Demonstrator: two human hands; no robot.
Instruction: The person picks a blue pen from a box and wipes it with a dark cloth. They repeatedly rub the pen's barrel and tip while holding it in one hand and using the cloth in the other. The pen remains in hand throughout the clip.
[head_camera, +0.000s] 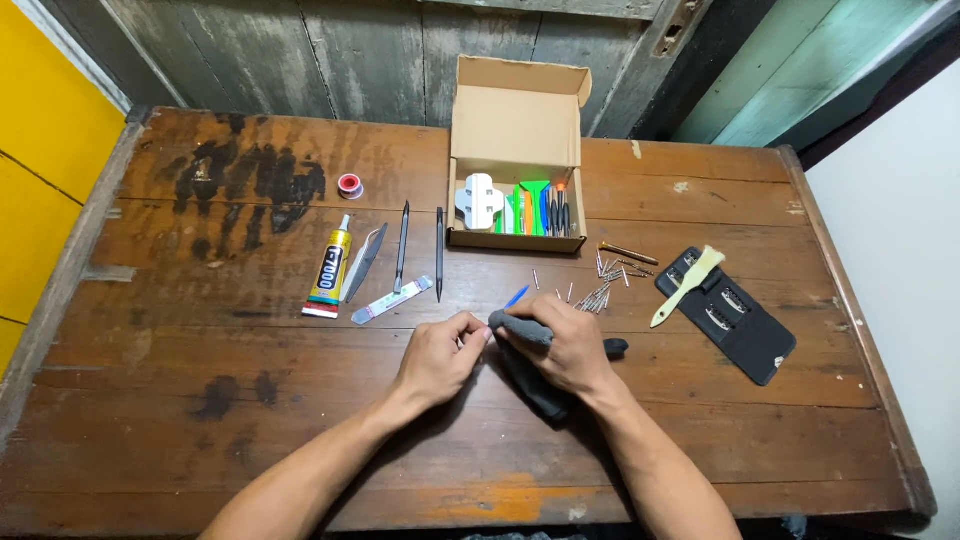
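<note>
The right hand (568, 347) is clenched around a dark grey cloth (530, 372) near the middle of the wooden surface (200, 420); the left hand (438, 358) pinches the cloth's upper end just beside it. The cloth's long axis runs from upper left to lower right beneath the right palm. Behind stand weathered grey boards and a yellow wall.

dark grey cloth (530, 375), crumpled, on wooden table near front centre, partly hidden; blue tip (516, 296) poking out above it.
</note>
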